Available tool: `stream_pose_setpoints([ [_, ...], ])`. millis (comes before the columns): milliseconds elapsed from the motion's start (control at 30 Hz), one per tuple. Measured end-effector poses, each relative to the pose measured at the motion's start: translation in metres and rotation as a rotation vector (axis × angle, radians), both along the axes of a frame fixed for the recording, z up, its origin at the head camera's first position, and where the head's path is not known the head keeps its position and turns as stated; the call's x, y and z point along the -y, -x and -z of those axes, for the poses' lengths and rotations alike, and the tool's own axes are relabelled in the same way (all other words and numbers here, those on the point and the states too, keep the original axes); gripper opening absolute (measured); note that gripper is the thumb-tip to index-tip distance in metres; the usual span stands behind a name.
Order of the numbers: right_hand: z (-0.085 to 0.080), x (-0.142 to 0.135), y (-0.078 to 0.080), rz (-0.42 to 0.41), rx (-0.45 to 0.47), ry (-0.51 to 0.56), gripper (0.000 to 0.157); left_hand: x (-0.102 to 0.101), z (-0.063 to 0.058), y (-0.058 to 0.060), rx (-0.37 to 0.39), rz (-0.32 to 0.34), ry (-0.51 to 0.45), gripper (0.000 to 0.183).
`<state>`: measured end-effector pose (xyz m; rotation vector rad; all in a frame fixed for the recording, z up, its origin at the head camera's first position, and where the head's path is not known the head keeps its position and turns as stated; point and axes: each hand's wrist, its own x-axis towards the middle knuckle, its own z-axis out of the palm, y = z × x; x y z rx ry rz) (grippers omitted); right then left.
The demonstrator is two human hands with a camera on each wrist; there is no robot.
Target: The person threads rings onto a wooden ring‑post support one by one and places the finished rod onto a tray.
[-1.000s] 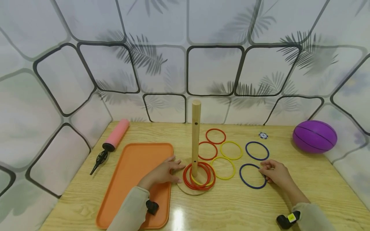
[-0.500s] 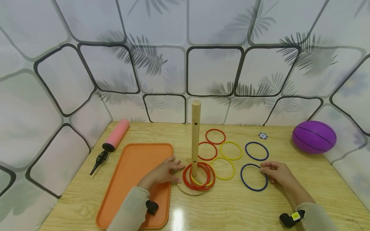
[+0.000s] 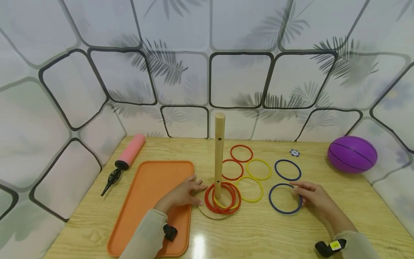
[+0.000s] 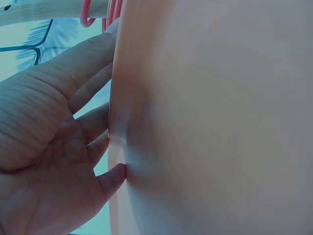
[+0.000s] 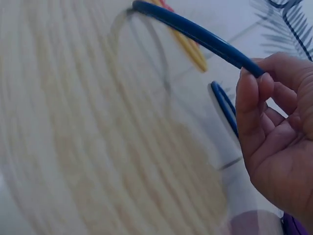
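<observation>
My right hand (image 3: 313,196) pinches a blue ring (image 5: 195,35) between thumb and fingertips at its right side. In the right wrist view the ring tilts, its held side raised and its far side down by the wood surface. A second blue ring (image 3: 288,179) lies just behind it. My left hand (image 3: 178,194) reaches across the right rim of an orange tray (image 3: 152,208), fingers spread loosely at the round wooden base (image 3: 204,212) of an upright post (image 3: 219,154). Several red rings (image 3: 207,201) and a yellow one lie around the post's foot.
Two red rings (image 3: 241,161) and two yellow rings (image 3: 262,190) lie right of the post. A poker chip (image 3: 294,153) and a purple ball (image 3: 352,154) are at the back right. On the left lies a pink hand pump (image 3: 130,151). A patterned backdrop (image 3: 240,79) borders the table.
My right hand has shifted slightly right and toward me, and the pinched blue ring has moved a little with it. My left hand keeps its place by the base.
</observation>
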<state>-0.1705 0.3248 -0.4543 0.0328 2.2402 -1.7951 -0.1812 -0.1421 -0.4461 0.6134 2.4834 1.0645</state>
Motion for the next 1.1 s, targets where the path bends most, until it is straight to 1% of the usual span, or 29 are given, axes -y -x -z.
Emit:
stream_pose_setpoints([
  [100, -0.005, 0.002, 0.0, -0.041, -0.015, 0.113, 0.024, 0.0, 0.001, 0.0, 0.001, -0.003, -0.007, 0.059],
  [267, -0.013, 0.006, 0.001, -0.154, -0.089, 0.318, 0.032, 0.0, 0.001, 0.0, 0.012, -0.006, -0.012, 0.059],
  [433, -0.03, 0.015, 0.004, -0.244, -0.155, 0.438, 0.036, 0.0, 0.001, 0.0, 0.013, -0.007, -0.011, 0.059],
  [567, -0.05, 0.023, 0.006, -0.304, -0.173, 0.466, 0.038, 0.0, 0.001, 0.0, 0.004, -0.001, -0.006, 0.059],
  [800, -0.079, 0.036, 0.01, -0.421, -0.266, 0.484, 0.04, 0.0, 0.001, -0.001, 0.013, -0.001, -0.016, 0.059],
  [967, -0.097, 0.046, 0.013, -0.464, -0.344, 0.515, 0.043, 0.0, 0.001, -0.001, 0.013, 0.002, -0.016, 0.06],
  [1100, -0.115, 0.054, 0.013, -0.465, -0.379, 0.526, 0.042, 0.0, 0.0, 0.0, 0.006, 0.01, -0.009, 0.061],
])
